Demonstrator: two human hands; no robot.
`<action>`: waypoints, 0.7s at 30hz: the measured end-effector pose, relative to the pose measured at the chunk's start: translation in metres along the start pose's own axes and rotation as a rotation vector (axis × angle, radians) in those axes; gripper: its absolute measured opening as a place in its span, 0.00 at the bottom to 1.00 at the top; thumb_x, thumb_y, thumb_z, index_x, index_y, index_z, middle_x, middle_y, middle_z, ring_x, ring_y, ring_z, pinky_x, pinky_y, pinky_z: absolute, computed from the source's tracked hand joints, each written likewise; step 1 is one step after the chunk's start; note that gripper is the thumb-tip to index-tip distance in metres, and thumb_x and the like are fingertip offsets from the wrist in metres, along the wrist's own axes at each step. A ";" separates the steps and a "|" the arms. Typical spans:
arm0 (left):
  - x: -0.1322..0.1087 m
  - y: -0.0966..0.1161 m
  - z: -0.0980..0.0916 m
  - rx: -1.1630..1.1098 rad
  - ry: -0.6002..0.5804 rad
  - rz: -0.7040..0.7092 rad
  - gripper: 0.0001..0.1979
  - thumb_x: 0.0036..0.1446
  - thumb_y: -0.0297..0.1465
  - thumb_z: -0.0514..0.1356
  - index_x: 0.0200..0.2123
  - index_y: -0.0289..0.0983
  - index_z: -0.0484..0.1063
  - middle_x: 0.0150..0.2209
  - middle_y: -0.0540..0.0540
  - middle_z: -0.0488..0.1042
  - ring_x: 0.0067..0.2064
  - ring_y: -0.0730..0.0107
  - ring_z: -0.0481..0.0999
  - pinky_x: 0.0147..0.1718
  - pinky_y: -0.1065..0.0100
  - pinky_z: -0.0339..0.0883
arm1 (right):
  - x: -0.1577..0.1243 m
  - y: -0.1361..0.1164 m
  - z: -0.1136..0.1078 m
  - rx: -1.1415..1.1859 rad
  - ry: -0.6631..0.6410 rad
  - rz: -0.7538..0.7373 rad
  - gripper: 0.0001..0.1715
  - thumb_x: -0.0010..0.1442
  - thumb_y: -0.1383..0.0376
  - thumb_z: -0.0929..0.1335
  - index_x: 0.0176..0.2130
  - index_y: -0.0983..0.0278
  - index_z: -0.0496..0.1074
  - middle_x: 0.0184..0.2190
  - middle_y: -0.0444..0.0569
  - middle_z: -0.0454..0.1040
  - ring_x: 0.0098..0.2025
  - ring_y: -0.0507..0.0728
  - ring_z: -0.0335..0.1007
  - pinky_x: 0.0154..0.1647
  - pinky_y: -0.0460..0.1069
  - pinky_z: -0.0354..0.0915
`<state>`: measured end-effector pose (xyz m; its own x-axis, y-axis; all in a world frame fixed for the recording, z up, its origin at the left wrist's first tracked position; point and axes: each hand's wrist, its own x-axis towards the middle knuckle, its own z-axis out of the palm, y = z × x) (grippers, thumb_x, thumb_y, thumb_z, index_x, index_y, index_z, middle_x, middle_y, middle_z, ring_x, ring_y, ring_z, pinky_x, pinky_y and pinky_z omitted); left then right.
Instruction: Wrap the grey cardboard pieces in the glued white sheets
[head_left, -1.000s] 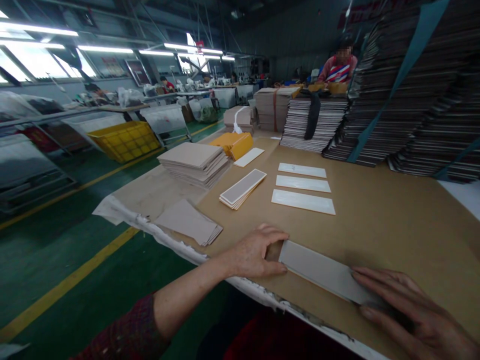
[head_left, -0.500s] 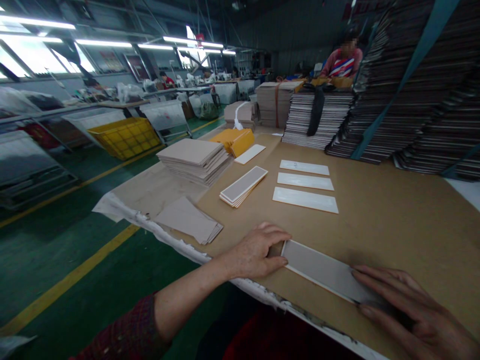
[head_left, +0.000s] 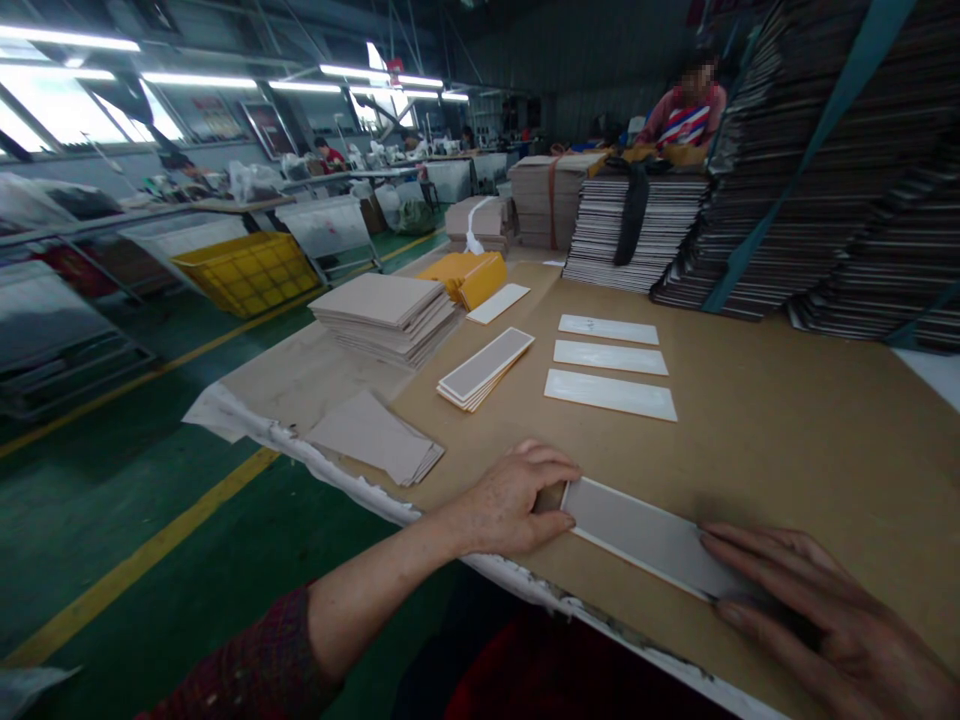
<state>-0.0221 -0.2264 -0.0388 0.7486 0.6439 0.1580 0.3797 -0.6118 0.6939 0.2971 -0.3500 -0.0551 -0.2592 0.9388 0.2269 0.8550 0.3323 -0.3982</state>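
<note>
Both hands are holding a grey strip (head_left: 645,535) flat by the near edge of the table (head_left: 787,440).
At the strip's left end the left hand (head_left: 517,497) is curling narrow, thumb and fingers pinching it, while the right hand (head_left: 817,620) is lying wide and flat, pressing the right end. The strip's long axis is running left to right, the left end slightly farther off, just beside the ragged table edge. Bare brown top is lying open beyond it, up to three white strips (head_left: 609,394) lying parallel. Farther left, a strip stack (head_left: 484,368), loose sheets (head_left: 375,438) and a board stack (head_left: 386,315) are sitting. On the floor a yellow crate (head_left: 247,272) is standing; its contents cannot be told.
</note>
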 end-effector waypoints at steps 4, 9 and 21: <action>0.000 0.000 0.000 0.015 -0.013 0.004 0.21 0.54 0.31 0.67 0.52 0.33 0.73 0.53 0.38 0.74 0.54 0.57 0.71 0.58 0.54 0.62 | 0.002 0.002 -0.001 0.016 -0.009 -0.012 0.24 0.64 0.48 0.67 0.58 0.47 0.71 0.55 0.44 0.75 0.56 0.65 0.70 0.50 0.63 0.76; 0.001 0.001 0.001 -0.002 0.003 -0.028 0.20 0.53 0.29 0.67 0.51 0.34 0.74 0.51 0.39 0.75 0.54 0.57 0.70 0.57 0.55 0.64 | 0.009 -0.010 -0.010 0.056 -0.026 0.030 0.24 0.63 0.49 0.68 0.57 0.49 0.73 0.54 0.47 0.76 0.54 0.64 0.71 0.49 0.61 0.76; 0.003 -0.001 0.002 -0.019 0.019 -0.030 0.18 0.54 0.29 0.65 0.50 0.38 0.73 0.50 0.43 0.75 0.53 0.58 0.69 0.55 0.52 0.66 | 0.003 -0.013 -0.026 0.155 -0.119 0.156 0.20 0.65 0.53 0.68 0.56 0.50 0.73 0.58 0.47 0.72 0.59 0.62 0.67 0.58 0.64 0.70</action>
<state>-0.0194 -0.2249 -0.0402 0.7266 0.6705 0.1500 0.3916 -0.5835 0.7114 0.2970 -0.3537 -0.0260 -0.1878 0.9810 0.0496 0.8120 0.1834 -0.5541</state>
